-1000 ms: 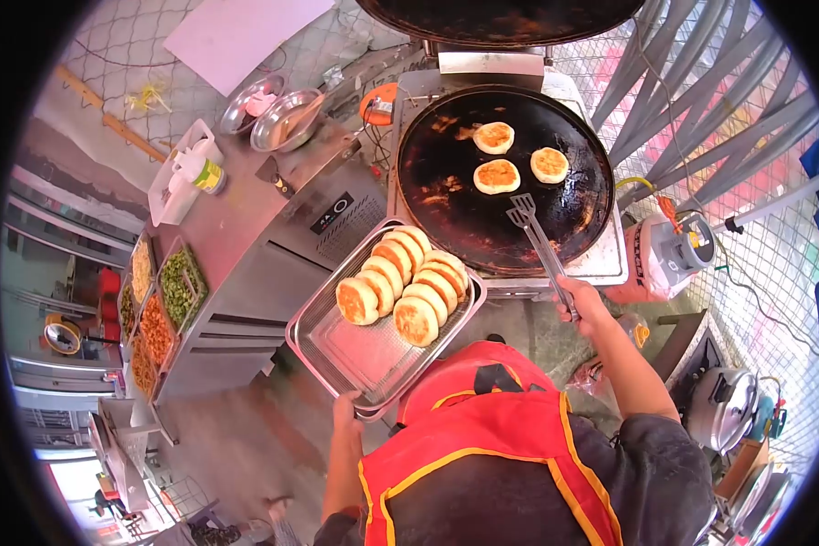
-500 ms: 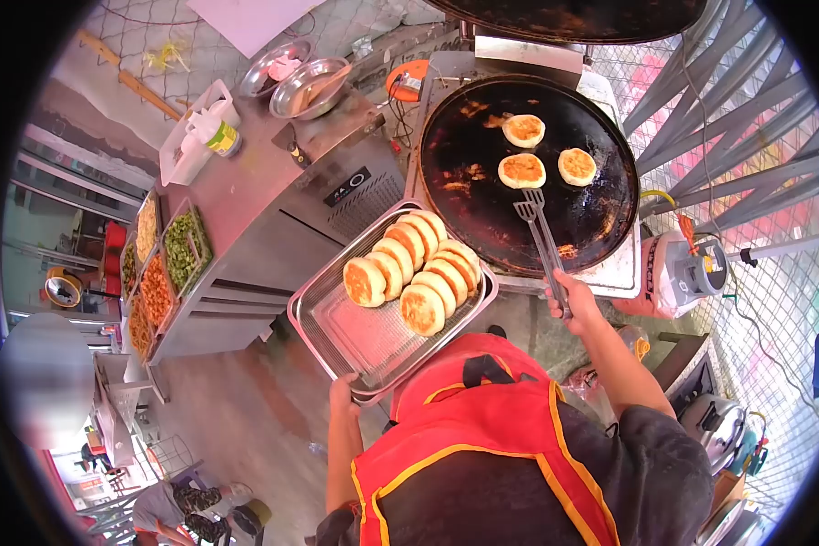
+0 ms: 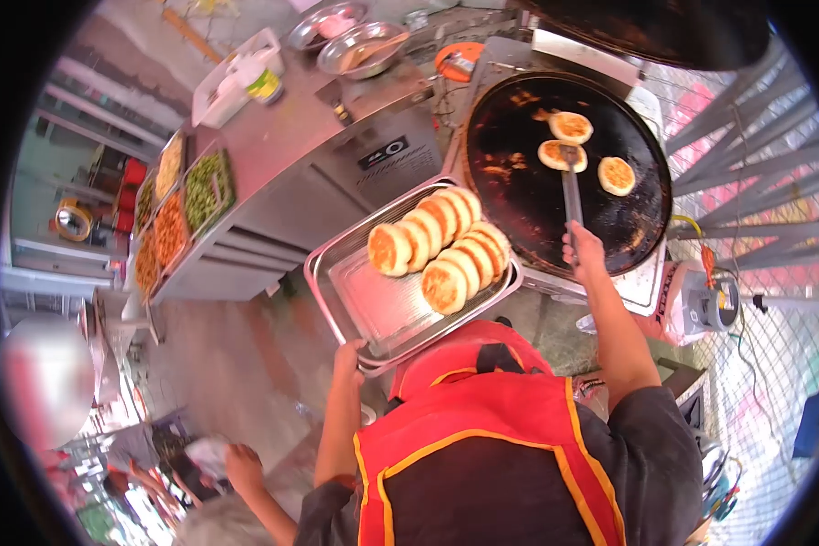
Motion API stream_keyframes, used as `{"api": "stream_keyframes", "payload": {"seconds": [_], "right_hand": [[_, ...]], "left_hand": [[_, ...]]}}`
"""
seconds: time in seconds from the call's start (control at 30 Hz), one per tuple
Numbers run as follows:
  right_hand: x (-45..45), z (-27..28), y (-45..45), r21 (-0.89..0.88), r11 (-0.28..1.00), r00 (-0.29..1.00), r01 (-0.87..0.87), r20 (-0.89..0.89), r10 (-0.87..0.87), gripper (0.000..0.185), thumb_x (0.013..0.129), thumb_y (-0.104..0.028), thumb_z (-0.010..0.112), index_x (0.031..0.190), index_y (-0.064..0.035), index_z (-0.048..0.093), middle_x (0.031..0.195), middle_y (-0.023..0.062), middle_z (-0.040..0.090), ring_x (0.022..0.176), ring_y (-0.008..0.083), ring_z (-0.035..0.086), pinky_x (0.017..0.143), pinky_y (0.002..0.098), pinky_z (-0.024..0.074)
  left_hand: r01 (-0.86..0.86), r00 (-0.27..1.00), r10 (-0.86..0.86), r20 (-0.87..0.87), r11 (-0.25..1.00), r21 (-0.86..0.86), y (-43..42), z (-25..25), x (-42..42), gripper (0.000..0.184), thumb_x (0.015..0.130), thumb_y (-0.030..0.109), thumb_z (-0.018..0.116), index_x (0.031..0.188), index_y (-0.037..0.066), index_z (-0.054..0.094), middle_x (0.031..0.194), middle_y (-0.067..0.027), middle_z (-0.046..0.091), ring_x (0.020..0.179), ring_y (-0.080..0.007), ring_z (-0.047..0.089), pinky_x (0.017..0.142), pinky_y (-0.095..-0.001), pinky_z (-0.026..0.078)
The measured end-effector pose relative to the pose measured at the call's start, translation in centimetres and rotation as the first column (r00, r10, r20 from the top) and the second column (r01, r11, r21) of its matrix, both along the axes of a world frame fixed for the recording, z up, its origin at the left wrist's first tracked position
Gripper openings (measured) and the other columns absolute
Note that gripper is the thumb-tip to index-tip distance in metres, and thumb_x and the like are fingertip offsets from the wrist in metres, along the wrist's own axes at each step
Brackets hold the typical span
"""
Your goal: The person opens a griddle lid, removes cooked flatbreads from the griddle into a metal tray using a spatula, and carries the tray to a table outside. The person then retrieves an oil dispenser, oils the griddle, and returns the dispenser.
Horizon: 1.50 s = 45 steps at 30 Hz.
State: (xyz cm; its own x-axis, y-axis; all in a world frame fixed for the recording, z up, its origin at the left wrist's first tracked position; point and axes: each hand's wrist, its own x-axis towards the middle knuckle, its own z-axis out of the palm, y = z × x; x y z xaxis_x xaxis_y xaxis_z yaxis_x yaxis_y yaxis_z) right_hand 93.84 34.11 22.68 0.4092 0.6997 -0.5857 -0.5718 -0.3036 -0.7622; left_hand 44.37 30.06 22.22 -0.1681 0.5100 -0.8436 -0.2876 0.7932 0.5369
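My left hand (image 3: 348,355) grips the near left edge of a metal tray (image 3: 341,309), fingers closed on its rim. Two rows of browned flatbreads (image 3: 445,288) lean on one another in the tray's right part. My right hand (image 3: 585,247) is closed round the handle of metal tongs (image 3: 571,193). The slotted tip of the tongs lies over the middle flatbread (image 3: 551,155) on the round black griddle (image 3: 528,214); whether it is pinched I cannot tell. Two more flatbreads, an upper one (image 3: 571,126) and a right one (image 3: 616,176), lie nearby on the griddle.
The raised griddle lid (image 3: 664,32) hangs at the back. On the left, a steel counter (image 3: 309,141) carries metal bowls (image 3: 364,53), a white bin (image 3: 211,100) and trays of chopped vegetables (image 3: 211,189). Another person's arm (image 3: 259,487) reaches in at lower left.
The tongs have moved up, from just below the middle flatbread to over it, my right hand moving with them. My left hand still holds the tray. Another person's arm has come in at lower left.
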Motion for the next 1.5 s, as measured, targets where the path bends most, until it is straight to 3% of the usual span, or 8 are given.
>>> {"api": "stream_keyframes", "payload": {"seconds": [0.27, 0.5, 0.73, 0.87, 0.93, 1.03, 1.2, 1.5], "right_hand": [[-7.2, 9.1, -6.9, 0.002, 0.852, 0.822, -0.524, 0.262, 0.505, 0.015, 0.088, -0.023, 0.053, 0.083, -0.008, 0.055, 0.063, -0.0034, 0.048, 0.044, 0.003, 0.04, 0.036, 0.0187, 0.0281], [-11.8, 12.3, -9.5, -0.265, 0.409, 0.323, -0.873, 0.314, 0.893, 0.021, 0.087, -0.022, 0.055, 0.099, -0.005, 0.058, 0.059, 0.0, 0.049, 0.049, 0.0078, 0.043, 0.044, 0.0235, 0.0339], [-11.4, 12.2, -10.1, -0.475, 0.32, -0.158, -0.82, 0.724, 0.671, 0.029, 0.082, -0.026, 0.057, 0.099, -0.0023, 0.057, 0.073, 0.0199, 0.058, 0.069, 0.0328, 0.058, 0.064, 0.0381, 0.0443], [-5.2, 12.9, -7.1, -0.238, 0.49, 0.178, -0.839, 0.731, 0.659, 0.031, 0.084, -0.028, 0.057, 0.098, -0.0006, 0.057, 0.068, 0.0083, 0.056, 0.058, 0.0183, 0.055, 0.054, 0.0319, 0.0432], [-2.1, 12.7, -5.5, -0.274, 0.723, 0.585, -0.634, 0.441, 0.68, 0.025, 0.086, -0.027, 0.056, 0.09, -0.0022, 0.058, 0.064, 0.001, 0.05, 0.051, 0.0072, 0.046, 0.043, 0.0251, 0.0354], [1.9, 6.7, -1.8, -0.066, 0.952, 0.93, -0.299, 0.203, 0.307, 0.021, 0.086, -0.027, 0.056, 0.08, -0.0066, 0.052, 0.063, 0.001, 0.049, 0.043, 0.0081, 0.042, 0.035, 0.0221, 0.0309], [4.1, 1.1, 5.7, 0.021, 0.999, 0.985, -0.035, -0.17, 0.038, 0.022, 0.085, -0.027, 0.058, 0.085, -0.0065, 0.05, 0.063, 0.004, 0.05, 0.043, 0.0103, 0.042, 0.034, 0.0222, 0.0325], [2.4, 2.5, 8.1, 0.01, 0.998, 0.994, 0.055, -0.09, -0.054, 0.022, 0.084, -0.028, 0.059, 0.087, -0.007, 0.051, 0.066, 0.0052, 0.05, 0.042, 0.0113, 0.042, 0.035, 0.023, 0.0328]], "left_hand": [[0.071, 0.996, -0.065, -0.058, 0.992, 0.109, -1.8, -1.4, -1.5, 0.021, 0.074, 0.01, 0.054, 0.089, -0.003, 0.058, 0.086, -0.0146, 0.06, 0.078, -0.0276, 0.059, 0.073, -0.0378, 0.048], [0.151, 0.98, -0.123, -0.156, 0.972, 0.179, -2.9, -2.0, -2.3, 0.023, 0.072, 0.011, 0.058, 0.086, -0.006, 0.06, 0.082, -0.0133, 0.062, 0.078, -0.0233, 0.058, 0.073, -0.035, 0.044], [0.087, 0.996, -0.082, -0.039, 0.981, 0.173, -2.2, -2.4, -2.5, 0.024, 0.072, 0.009, 0.059, 0.088, -0.008, 0.059, 0.081, -0.0131, 0.061, 0.073, -0.023, 0.06, 0.066, -0.0349, 0.048], [0.047, 0.999, -0.043, -0.025, 0.988, 0.148, -0.9, -1.8, -1.6, 0.02, 0.072, 0.011, 0.057, 0.087, -0.002, 0.06, 0.082, -0.0124, 0.061, 0.075, -0.0246, 0.06, 0.07, -0.0363, 0.049], [0.056, 0.997, -0.049, -0.058, 0.99, 0.126, -0.4, -1.0, -0.9, 0.02, 0.071, 0.011, 0.057, 0.087, -0.002, 0.059, 0.082, -0.0131, 0.061, 0.076, -0.0259, 0.06, 0.07, -0.0374, 0.05], [0.08, 0.997, -0.079, -0.021, 0.991, 0.103, 0.3, -1.2, -1.3, 0.022, 0.072, 0.01, 0.054, 0.089, -0.003, 0.058, 0.085, -0.0156, 0.06, 0.079, -0.0282, 0.061, 0.074, -0.0399, 0.05], [0.016, 1.0, -0.014, -0.022, 0.996, 0.086, 0.6, 0.7, 0.5, 0.026, 0.073, 0.009, 0.052, 0.095, -0.005, 0.056, 0.087, -0.018, 0.06, 0.083, -0.0312, 0.061, 0.077, -0.0425, 0.05], [-0.037, 0.999, 0.039, -0.028, 0.997, 0.061, 0.1, 0.2, 0.7, 0.03, 0.073, 0.006, 0.052, 0.1, -0.006, 0.053, 0.099, -0.0179, 0.057, 0.092, -0.0298, 0.056, 0.084, -0.0388, 0.043]]}}
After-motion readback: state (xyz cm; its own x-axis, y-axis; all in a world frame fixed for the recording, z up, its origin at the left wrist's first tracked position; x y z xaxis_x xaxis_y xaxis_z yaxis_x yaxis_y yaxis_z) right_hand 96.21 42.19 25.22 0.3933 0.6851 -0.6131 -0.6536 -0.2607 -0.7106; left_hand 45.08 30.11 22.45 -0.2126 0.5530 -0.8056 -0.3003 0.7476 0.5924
